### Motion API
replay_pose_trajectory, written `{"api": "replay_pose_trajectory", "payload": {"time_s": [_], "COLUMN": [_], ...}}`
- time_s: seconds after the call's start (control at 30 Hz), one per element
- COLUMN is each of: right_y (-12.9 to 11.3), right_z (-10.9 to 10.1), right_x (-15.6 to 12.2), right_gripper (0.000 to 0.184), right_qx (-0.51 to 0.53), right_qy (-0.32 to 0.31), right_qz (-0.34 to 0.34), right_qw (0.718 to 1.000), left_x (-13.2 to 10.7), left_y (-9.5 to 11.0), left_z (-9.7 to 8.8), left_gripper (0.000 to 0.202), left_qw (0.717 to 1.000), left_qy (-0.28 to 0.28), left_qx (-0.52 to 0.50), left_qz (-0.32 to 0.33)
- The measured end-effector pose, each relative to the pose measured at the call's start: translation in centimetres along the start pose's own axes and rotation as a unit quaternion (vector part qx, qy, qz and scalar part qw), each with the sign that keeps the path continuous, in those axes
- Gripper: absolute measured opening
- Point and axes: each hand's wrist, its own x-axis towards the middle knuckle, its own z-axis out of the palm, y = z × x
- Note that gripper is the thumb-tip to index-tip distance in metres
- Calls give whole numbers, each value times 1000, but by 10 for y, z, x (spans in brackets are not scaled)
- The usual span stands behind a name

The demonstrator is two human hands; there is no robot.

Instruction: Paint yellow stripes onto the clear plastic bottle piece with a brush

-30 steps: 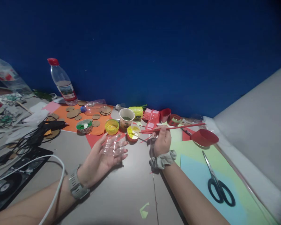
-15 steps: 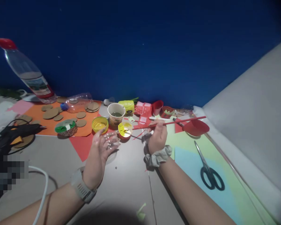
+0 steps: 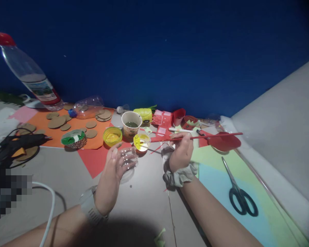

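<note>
My left hand (image 3: 110, 180) is curled around a small clear plastic cup-like piece (image 3: 128, 158), perhaps cut from a bottle. In my right hand (image 3: 181, 152) a thin red paintbrush (image 3: 213, 137) lies nearly level, pinched between the fingers. Its tip points left and reaches a small white pot (image 3: 143, 147) with bright yellow paint inside. Just left of that pot stands a yellow tub (image 3: 112, 136) of yellow paint. Behind them is a paper cup (image 3: 131, 124) holding dark liquid.
Black-handled scissors (image 3: 240, 193) lie on blue and green paper at right. Cardboard discs (image 3: 57, 122) and a green-painted bowl (image 3: 74, 139) rest on orange paper (image 3: 95, 144). A glue gun (image 3: 25, 140), a tall bottle (image 3: 37, 77) and a white cable (image 3: 51, 202) are at left.
The whole view has shifted slightly, so things appear farther right. My right hand and the brush keep about the same place by the pot; my left hand still holds the clear piece.
</note>
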Motion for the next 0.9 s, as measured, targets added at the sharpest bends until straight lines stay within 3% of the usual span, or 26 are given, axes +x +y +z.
{"api": "replay_pose_trajectory", "payload": {"time_s": [0.17, 0.27, 0.47, 0.9], "right_y": [1, 1, 0, 0], "right_z": [-3, -3, 0, -2], "right_x": [-2, -2, -4, -5], "right_gripper": [38, 37, 35, 35], "right_qx": [-58, -46, -15, -20], "right_qy": [-44, -34, -35, -67], "right_qz": [-42, -71, -86, -100], "right_qw": [997, 996, 996, 993], "left_x": [-1, -1, -2, -2], "left_y": [0, 0, -3, -1], "left_z": [0, -1, -5, -1], "left_gripper": [41, 47, 54, 58], "left_qw": [1000, 1000, 999, 999], "left_qy": [-8, -9, -34, -27], "left_qx": [4, 8, -1, 25], "left_qz": [-12, -18, -7, -22]}}
